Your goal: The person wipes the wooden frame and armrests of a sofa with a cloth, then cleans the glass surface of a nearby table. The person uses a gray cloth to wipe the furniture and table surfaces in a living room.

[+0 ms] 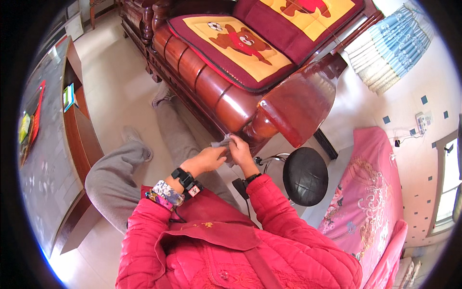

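A thin, crumpled grey cloth is held between my two hands, in front of the wooden sofa's near corner. My right hand pinches its upper part, thumb and fingers pressed together. Coming from the left, my left hand has its fingers curled in at the lower folds of the cloth. Part of the cloth is hidden behind the fingers. Black bands with small devices sit on both wrists, and a flowered cuff covers my left forearm.
The glossy wooden sofa has a bear-patterned cushion. A round black stool stands by my right arm, near a pink flowered cover. On the left is a grey-topped table with a shelf beneath. My legs stretch over the pale floor.
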Demonstrator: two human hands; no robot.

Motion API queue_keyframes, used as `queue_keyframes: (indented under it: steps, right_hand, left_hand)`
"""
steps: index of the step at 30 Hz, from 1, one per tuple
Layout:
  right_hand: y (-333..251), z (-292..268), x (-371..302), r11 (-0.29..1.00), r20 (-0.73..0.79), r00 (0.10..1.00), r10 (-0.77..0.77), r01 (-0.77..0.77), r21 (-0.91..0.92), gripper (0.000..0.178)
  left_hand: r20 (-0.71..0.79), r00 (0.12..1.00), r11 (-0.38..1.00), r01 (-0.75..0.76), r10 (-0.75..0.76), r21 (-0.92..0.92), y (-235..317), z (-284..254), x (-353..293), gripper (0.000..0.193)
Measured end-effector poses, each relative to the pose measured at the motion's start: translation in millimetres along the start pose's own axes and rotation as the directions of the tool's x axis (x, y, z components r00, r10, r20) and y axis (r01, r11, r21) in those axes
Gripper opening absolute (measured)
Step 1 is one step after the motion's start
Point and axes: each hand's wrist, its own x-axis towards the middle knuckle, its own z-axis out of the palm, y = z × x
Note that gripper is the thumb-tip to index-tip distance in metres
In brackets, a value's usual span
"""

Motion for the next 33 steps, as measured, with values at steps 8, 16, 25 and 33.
queue_keyframes:
  steps: [8, 16, 25, 33]
  right_hand:
    - [-41.4, -35.4, -26.4, 0.935, -0.208, 0.944, -0.256, 0.297, 0.196, 0.044]
    - [-28.6, -61.8, -74.4, 0.975, -0.110, 0.975, -0.194, 0.179, -0.133, 0.050]
    - [-7.0, -57.9, -59.4, 0.985, -0.004, 0.999, -0.041, 0.041, 0.167, 0.045]
    - [18.2, -40.1, -58.8, 0.997, 0.039, 0.996, 0.078, -0.079, 0.015, 0.043]
  left_hand:
    - [-0.289, 0.957, 0.996, -0.009, -0.016, -0.085, 45.4, 4.4, 17.3, 0.047]
    - [-0.297, 0.954, 0.998, 0.026, -0.042, -0.057, 39.3, 30.7, 71.1, 0.033]
    - [-0.444, 0.880, 0.985, -0.168, 0.169, 0.041, 37.7, 20.1, 83.6, 0.028]
    - [-0.305, 0.948, 0.988, -0.043, 0.086, 0.145, 26.3, 29.5, 77.2, 0.035]
